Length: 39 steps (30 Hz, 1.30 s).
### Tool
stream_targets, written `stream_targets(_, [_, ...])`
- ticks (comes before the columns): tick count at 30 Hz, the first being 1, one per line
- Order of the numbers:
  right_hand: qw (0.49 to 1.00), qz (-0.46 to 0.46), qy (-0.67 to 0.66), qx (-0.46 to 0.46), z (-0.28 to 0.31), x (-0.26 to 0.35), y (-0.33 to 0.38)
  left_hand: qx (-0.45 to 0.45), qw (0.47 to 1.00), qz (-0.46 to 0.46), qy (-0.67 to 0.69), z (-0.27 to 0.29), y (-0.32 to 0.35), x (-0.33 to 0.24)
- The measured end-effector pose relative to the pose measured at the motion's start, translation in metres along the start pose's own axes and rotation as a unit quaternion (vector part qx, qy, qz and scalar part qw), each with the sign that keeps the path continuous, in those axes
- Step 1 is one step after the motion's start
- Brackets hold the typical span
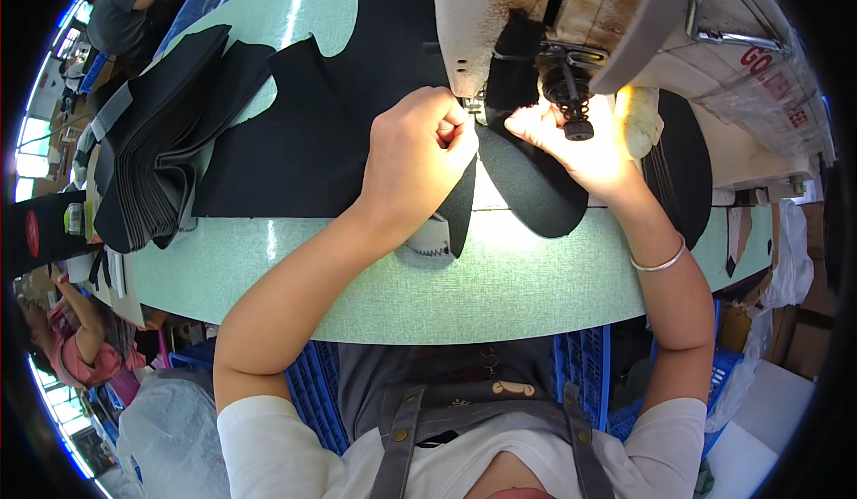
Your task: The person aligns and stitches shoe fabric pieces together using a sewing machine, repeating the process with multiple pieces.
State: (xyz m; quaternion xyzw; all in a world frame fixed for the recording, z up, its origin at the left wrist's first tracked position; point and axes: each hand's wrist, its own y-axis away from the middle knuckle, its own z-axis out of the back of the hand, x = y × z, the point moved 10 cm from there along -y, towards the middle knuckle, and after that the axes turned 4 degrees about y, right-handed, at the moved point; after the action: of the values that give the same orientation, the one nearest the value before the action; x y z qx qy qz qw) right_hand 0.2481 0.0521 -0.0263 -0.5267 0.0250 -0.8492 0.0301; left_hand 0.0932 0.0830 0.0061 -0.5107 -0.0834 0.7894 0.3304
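My left hand [420, 155] is curled into a fist on a black fabric piece [536, 191], pinching its edge right by the needle area of a sewing machine [580, 17]. My right hand [571, 146] presses the same fabric piece from the right, under the machine head, brightly lit by its lamp. The fabric's rounded lower edge hangs toward me on the pale green table [500, 294]. A silver bangle [659, 262] is on my right wrist.
A large black fabric sheet [312, 133] lies left of my hands, and a stack of cut black pieces [156, 160] sits at the table's left end. Blue plastic crates [585, 365] stand under the table. Other people work at the far left.
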Motion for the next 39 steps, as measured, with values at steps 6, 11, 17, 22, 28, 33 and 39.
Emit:
stream_targets(6, [0.989, 0.046, -0.14, -0.026, 0.001, 0.001, 0.001, -0.001, 1.0, -0.003, 0.0, -0.001, -0.002, -0.003])
stream_targets(11, [0.997, 0.05, -0.056, -0.013, 0.001, 0.005, -0.001, 0.004, 1.0, -0.007, -0.012, -0.003, -0.001, 0.003])
stream_targets(17, [0.996, 0.048, -0.011, -0.069, -0.003, -0.001, -0.009, -0.015, 0.997, -0.025, -0.067, 0.001, -0.003, 0.0])
stream_targets(22, [0.982, -0.116, 0.147, 0.013, -0.013, -0.008, -0.012, -0.036, 0.998, -0.045, -0.029, 0.004, -0.003, -0.002])
stream_targets(28, [0.99, -0.123, 0.054, 0.033, -0.023, -0.021, -0.011, -0.029, 0.996, -0.075, -0.044, 0.003, -0.003, -0.007])
stream_targets(33, [0.935, -0.218, 0.276, 0.056, -0.019, -0.012, -0.013, -0.04, 0.998, -0.047, -0.002, 0.004, -0.001, 0.001])
stream_targets(39, [0.961, -0.172, 0.211, 0.049, -0.021, -0.023, -0.017, -0.034, 0.998, -0.05, -0.027, 0.002, -0.002, 0.004])
